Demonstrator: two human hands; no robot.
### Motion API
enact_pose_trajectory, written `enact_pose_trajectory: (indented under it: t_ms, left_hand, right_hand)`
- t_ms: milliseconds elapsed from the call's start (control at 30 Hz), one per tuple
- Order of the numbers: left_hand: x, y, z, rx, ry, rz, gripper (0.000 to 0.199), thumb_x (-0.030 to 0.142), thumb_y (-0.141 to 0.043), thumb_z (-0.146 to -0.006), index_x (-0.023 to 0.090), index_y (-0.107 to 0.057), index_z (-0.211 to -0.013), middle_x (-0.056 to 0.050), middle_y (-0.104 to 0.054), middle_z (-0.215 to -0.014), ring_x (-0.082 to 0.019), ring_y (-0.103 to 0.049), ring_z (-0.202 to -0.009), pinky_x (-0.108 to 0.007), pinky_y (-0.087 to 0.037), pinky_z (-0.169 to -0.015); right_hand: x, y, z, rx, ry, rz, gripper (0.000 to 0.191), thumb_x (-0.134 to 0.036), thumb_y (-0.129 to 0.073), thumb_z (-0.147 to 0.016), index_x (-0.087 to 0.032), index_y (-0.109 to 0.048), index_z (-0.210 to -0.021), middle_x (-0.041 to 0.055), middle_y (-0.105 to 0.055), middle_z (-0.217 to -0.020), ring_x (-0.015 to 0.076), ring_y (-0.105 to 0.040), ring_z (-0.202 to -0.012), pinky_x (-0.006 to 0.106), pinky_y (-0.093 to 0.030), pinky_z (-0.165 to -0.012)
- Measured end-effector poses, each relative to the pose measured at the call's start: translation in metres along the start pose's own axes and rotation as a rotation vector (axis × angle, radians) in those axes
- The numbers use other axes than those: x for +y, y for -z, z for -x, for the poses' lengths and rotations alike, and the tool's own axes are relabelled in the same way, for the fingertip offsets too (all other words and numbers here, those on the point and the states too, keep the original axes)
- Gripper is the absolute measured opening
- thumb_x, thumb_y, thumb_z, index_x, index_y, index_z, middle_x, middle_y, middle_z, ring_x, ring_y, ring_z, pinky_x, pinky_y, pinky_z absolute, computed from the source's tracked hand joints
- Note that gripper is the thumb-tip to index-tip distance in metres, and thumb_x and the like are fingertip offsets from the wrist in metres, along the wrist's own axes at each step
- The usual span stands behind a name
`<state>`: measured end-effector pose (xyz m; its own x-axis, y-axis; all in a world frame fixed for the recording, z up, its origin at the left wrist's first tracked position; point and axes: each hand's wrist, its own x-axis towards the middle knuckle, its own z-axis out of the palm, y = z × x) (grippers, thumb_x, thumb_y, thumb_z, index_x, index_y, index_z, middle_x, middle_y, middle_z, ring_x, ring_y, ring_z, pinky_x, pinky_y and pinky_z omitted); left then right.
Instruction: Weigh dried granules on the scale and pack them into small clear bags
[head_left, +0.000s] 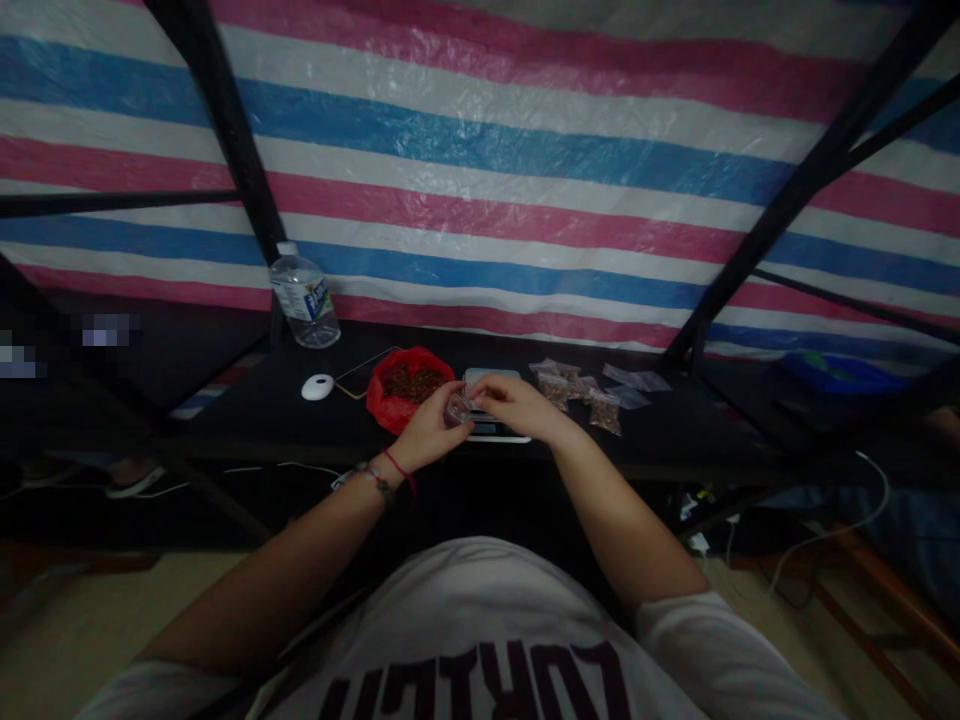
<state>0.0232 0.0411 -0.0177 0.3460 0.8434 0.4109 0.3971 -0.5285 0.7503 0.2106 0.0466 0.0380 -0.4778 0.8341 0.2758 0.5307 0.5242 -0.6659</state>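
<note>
My left hand (429, 432) is closed around a small clear plastic bag (457, 408); its contents are too dim to make out. At the bag's upper edge, the fingers of my right hand (514, 402) are pinched together. Both hands are over a flat kitchen scale (491, 377), partly covering it. Just left of them sits a red plastic bag (382, 405), open at the top, with brown dried bits (412, 383) inside. Several filled small bags (553, 390) lie right of the scale, beside flat clear bags (636, 378).
A large clear bottle (304, 300) stands at the back left of the black table (247, 410). A white oval device (317, 387) lies in front of it. Dark metal posts (232, 130) frame a striped plastic sheet (480, 180). A blue tray (840, 372) is at far right.
</note>
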Motion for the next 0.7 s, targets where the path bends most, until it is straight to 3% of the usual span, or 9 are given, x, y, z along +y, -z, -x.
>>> enact_pose_trajectory:
  t_ms: [200, 333, 467, 600, 700]
  left_hand:
    - [0.004, -0.014, 0.017, 0.005, -0.179, -0.154, 0.064, 0.021, -0.061, -0.074, 0.012, -0.041, -0.134, -0.016, -0.054, -0.128, -0.028, -0.052, -0.118, -0.043, -0.041, -0.103]
    - [0.01, -0.013, 0.025, -0.05, -0.187, -0.194, 0.068, 0.022, -0.063, -0.072, 0.015, -0.039, -0.136, -0.015, -0.054, -0.126, -0.028, -0.052, -0.117, -0.044, -0.04, -0.103]
    - [0.012, -0.008, 0.028, -0.076, -0.145, -0.158, 0.071, 0.033, -0.071, -0.07, 0.016, -0.042, -0.133, -0.015, -0.053, -0.128, -0.03, -0.051, -0.117, -0.045, -0.04, -0.103]
    - [0.012, -0.006, 0.028, -0.103, -0.094, -0.055, 0.05, 0.038, -0.068, -0.074, 0.017, -0.052, -0.117, -0.011, -0.06, -0.112, -0.025, -0.058, -0.101, -0.04, -0.046, -0.091]
    - [0.009, -0.008, 0.027, -0.066, -0.002, 0.04, 0.043, 0.039, -0.063, -0.079, 0.016, -0.051, -0.113, -0.007, -0.061, -0.099, -0.021, -0.059, -0.09, -0.035, -0.047, -0.083]
  right_hand:
    - [-0.009, -0.015, 0.003, -0.279, -0.016, 0.149, 0.021, -0.016, -0.05, -0.087, -0.015, -0.068, -0.075, 0.0013, -0.065, -0.074, 0.0118, -0.056, -0.069, 0.022, -0.038, -0.064]
    - [-0.005, -0.019, 0.003, -0.318, -0.031, 0.176, 0.004, -0.018, -0.067, -0.075, -0.014, -0.068, -0.074, -0.0008, -0.063, -0.067, 0.0113, -0.054, -0.063, 0.022, -0.036, -0.059]
    - [-0.003, -0.018, 0.008, -0.367, 0.001, 0.104, 0.01, -0.023, -0.07, -0.074, -0.015, -0.07, -0.078, -0.0009, -0.065, -0.071, 0.0121, -0.056, -0.064, 0.022, -0.038, -0.06]
    - [0.0, -0.016, 0.01, -0.361, 0.028, -0.034, 0.017, -0.025, -0.057, -0.084, -0.017, -0.07, -0.09, 0.0012, -0.069, -0.084, 0.0138, -0.061, -0.075, 0.023, -0.043, -0.068]
    - [0.014, -0.01, 0.001, -0.164, -0.039, -0.039, 0.024, -0.03, -0.051, -0.088, -0.016, -0.069, -0.09, 0.0034, -0.069, -0.086, 0.0155, -0.062, -0.079, 0.025, -0.046, -0.072]
